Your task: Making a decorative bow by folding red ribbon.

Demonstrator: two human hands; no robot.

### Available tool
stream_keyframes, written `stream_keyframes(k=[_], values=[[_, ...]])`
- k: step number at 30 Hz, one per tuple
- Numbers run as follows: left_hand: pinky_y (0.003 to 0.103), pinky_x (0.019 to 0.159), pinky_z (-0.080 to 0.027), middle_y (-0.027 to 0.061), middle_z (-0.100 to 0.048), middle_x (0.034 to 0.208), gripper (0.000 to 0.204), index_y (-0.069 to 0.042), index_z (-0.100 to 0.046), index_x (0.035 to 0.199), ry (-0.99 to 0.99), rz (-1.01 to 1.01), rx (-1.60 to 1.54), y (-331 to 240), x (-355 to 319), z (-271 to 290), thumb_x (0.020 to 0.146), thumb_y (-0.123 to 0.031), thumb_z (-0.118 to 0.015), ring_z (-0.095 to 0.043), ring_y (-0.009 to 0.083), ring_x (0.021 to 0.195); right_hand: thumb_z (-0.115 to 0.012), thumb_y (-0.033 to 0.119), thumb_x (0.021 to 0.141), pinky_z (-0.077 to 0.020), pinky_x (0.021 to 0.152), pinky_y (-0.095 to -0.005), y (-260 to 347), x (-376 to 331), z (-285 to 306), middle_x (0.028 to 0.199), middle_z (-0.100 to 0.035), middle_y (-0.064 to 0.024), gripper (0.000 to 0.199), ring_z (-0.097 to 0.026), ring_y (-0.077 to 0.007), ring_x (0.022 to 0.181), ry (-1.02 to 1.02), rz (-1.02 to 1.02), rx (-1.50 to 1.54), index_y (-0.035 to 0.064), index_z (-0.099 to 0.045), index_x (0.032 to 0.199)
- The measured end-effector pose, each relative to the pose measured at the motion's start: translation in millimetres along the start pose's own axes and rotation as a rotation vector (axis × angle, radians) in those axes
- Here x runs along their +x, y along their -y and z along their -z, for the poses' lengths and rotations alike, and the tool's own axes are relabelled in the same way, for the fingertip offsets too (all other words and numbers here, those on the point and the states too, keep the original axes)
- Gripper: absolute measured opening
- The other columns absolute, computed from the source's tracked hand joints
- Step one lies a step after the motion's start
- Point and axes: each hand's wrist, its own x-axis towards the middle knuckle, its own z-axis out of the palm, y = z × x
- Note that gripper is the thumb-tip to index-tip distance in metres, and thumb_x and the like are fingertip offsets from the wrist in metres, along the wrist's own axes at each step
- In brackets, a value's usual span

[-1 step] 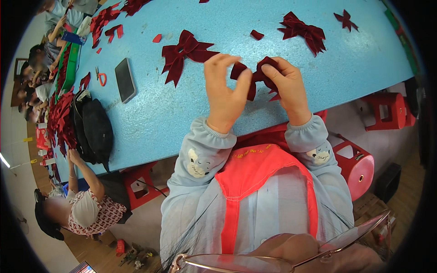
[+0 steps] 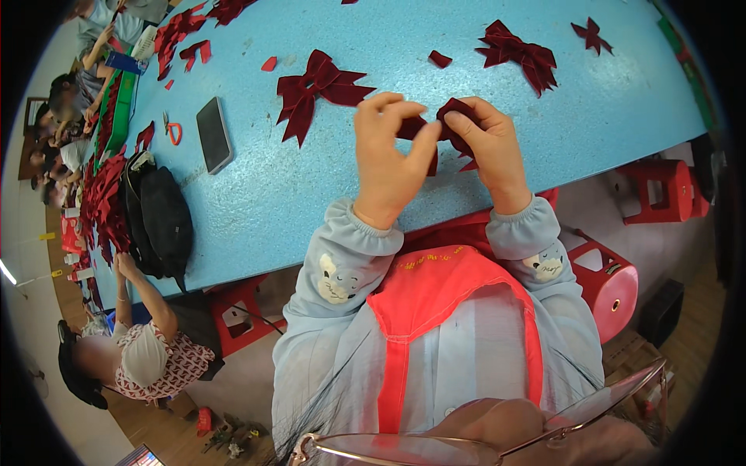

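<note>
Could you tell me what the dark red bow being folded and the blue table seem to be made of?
The dark red bow, pinched between the left hand and right hand, looks like velvet-type fabric: matte, deep colour, soft folds, though the weave is too small to confirm. The blue table seems a hard laminate or painted board, faintly speckled with a dull sheen.

Both hands (image 2: 439,151) raised, fingers (image 2: 404,105) seemingly pinching.

Pale blue sleeves (image 2: 342,256) with cartoon patches, a coral apron (image 2: 435,291).
</note>
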Motion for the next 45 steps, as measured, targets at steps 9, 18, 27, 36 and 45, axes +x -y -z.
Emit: stream_keyframes(k=[9,18,27,36,45], values=[[0.022,0.065,-0.046,0.005,-0.056,0.091,0.012,0.0,-0.06,0.089,0.322,0.511,-0.508,-5.1,-3.9,10.3,0.079,-0.006,-0.062,-0.055,0.0095,0.075,-0.053,0.012,0.088,-0.0465,0.069,-0.0227,-11.7,0.6,0.9,0.089,-0.061,-0.0028,0.016,-0.057,-0.0086,0.079,0.088,-0.072,0.302,0.0017,-0.058,0.098],[0.021,0.065,-0.046,0.0039,-0.06,0.081,0.016,0.002,-0.059,0.093,0.061,0.657,-0.699,-19.9,-0.9,10.4,0.08,-0.006,-0.061,-0.055,0.0084,0.074,-0.056,0.012,0.086,-0.046,0.074,-0.0233,-7.1,-3.9,8.1,0.099,-0.057,-0.0032,0.022,-0.055,-0.0099,0.087,0.209,-0.095,0.103,0.0023,-0.053,0.106],[0.022,0.065,-0.046,0.0039,-0.061,0.085,0.019,0.001,-0.061,0.097,0.306,0.618,-0.54,-11.5,6.7,22.2,0.079,-0.006,-0.059,-0.055,0.0095,0.073,-0.055,0.012,0.086,-0.0455,0.076,-0.024,-10.4,-2.7,1.5,0.096,-0.057,-0.0034,0.019,-0.055,-0.0111,0.086,0.262,-0.153,0.371,0.0025,-0.054,0.103],[0.022,0.066,-0.044,0.0037,-0.06,0.085,0.018,0.0,-0.057,0.098,0.226,0.592,-0.663,-7.8,-0.8,25.8,0.08,-0.004,-0.056,-0.055,0.0088,0.076,-0.054,0.011,0.085,-0.0443,0.076,-0.0239,-11.5,-1.1,-11.3,0.096,-0.057,-0.0029,0.013,-0.054,-0.0105,0.086,0.265,-0.158,0.402,0.002,-0.056,0.095],[0.025,0.061,-0.046,0.0059,-0.061,0.081,0.015,-0.001,-0.056,0.096,0.123,0.438,-0.275,-9.1,-6.8,29.4,0.081,-0.002,-0.055,-0.056,0.0101,0.071,-0.055,0.002,0.078,-0.0434,0.077,-0.0248,3.2,-7.9,-16.9,0.099,-0.057,-0.0035,0.017,-0.053,-0.0127,0.087,0.287,-0.001,-0.295,0.0014,-0.058,0.095]])
